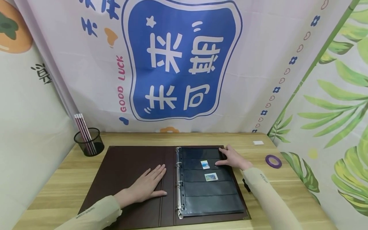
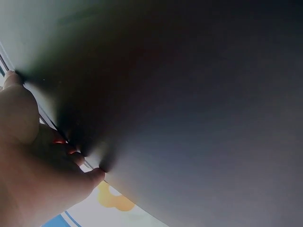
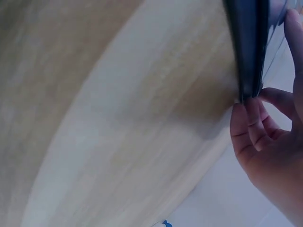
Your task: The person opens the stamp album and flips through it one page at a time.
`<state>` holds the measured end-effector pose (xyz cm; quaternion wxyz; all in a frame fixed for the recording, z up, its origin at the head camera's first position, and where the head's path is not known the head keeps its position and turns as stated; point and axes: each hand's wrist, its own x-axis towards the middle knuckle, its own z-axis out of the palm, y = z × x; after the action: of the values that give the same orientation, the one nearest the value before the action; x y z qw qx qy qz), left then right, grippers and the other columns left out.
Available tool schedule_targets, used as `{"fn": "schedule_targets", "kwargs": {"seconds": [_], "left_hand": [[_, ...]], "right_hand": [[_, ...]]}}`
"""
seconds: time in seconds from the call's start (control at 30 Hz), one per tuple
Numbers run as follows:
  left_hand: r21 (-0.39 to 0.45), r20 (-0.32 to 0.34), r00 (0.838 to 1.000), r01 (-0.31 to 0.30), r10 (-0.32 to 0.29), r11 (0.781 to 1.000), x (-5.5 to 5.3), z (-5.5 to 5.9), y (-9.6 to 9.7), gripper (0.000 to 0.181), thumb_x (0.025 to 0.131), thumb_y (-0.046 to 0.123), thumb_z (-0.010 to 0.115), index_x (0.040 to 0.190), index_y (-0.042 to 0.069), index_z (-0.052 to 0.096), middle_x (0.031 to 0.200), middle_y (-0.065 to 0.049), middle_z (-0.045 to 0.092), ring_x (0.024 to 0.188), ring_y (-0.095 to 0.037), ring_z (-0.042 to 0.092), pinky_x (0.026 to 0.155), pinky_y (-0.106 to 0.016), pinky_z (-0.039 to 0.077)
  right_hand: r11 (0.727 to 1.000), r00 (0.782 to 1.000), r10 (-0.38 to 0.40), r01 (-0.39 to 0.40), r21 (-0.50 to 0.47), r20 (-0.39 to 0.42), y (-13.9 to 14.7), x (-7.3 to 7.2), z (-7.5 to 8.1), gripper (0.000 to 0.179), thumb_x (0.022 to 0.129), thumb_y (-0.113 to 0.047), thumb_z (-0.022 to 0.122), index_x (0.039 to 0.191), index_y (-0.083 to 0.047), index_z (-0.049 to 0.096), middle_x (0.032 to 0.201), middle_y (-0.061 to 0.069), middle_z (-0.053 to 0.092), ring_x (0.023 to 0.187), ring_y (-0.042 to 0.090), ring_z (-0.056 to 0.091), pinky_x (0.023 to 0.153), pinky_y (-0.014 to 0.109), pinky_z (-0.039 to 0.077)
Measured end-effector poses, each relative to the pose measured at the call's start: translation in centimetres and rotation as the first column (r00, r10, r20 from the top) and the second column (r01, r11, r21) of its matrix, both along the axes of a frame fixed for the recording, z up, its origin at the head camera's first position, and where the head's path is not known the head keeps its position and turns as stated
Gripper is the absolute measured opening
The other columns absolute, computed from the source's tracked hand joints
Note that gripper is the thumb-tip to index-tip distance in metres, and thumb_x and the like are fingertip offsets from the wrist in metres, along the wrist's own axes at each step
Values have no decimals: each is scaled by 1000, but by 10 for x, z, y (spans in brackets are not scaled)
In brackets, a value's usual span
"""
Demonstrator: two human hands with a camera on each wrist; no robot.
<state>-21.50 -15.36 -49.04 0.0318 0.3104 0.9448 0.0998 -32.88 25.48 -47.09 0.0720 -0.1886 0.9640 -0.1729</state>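
A dark brown ring binder [image 1: 129, 159], a stamp album, lies spread on the table. Its black pocket page [image 1: 212, 199] is on the right-hand side, fastened by metal rings [image 1: 179, 184]. Two small stamps sit in its pockets: a blue and white stamp [image 1: 205, 164] and, below it, a green and blue stamp [image 1: 211, 177]. My left hand [image 1: 148, 185] rests flat on the bare inner cover, fingers extended. At the page's upper right edge, my right hand [image 1: 233, 158] grips the page's edge, thumb on top near the upper stamp; its fingers [image 3: 253, 125] curl at the edge in the right wrist view.
A black mesh cup [image 1: 89, 145] holding several pencils [image 1: 84, 129] stands at the back left. Right of the binder are a white eraser-like block [image 1: 258, 142] and a purple tape roll [image 1: 273, 161]. A printed curtain [image 1: 184, 64] hangs behind the wooden table [image 1: 54, 179].
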Motion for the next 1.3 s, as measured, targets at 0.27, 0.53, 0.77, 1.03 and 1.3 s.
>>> {"fn": "schedule_targets", "kwargs": {"seconds": [0.27,0.53,0.77,1.03,1.3], "left_hand": [[4,-4,1000,2,-2,1000,0,1,1,87,94,62,52,154,1,33,163,-17,28,151,-35,29,116,-61,30],[-3,14,1000,-5,6,1000,0,1,2,88,94,63,50,154,2,32,164,-16,26,152,-34,28,117,-60,29],[1,4,1000,-4,4,1000,0,2,2,88,94,63,51,154,2,33,163,-16,28,151,-35,29,117,-61,30],[8,-5,1000,0,0,1000,0,-1,0,87,94,63,51,154,2,33,163,-16,28,151,-34,29,117,-61,30],[5,-19,1000,6,-6,1000,0,1,0,87,94,62,51,153,1,34,162,-17,29,150,-35,30,116,-61,31]], "right_hand": [[999,1000,8,-9,-39,-13,5,-4,-5,99,80,-49,79,151,5,35,100,10,39,81,18,37,70,31,32],[999,1000,18,-18,-36,0,6,-7,-7,101,79,-51,79,151,6,35,105,12,39,83,19,38,72,32,33],[997,999,47,-47,-56,-18,6,-8,-7,93,77,-52,80,147,0,46,97,9,38,78,18,38,67,29,32],[993,999,35,-30,-111,40,8,-4,4,97,82,-48,78,148,9,36,144,36,45,129,48,50,105,58,45],[939,991,-45,86,-333,130,13,1,9,75,91,-18,71,146,15,32,113,28,61,73,19,67,68,33,59]]}}
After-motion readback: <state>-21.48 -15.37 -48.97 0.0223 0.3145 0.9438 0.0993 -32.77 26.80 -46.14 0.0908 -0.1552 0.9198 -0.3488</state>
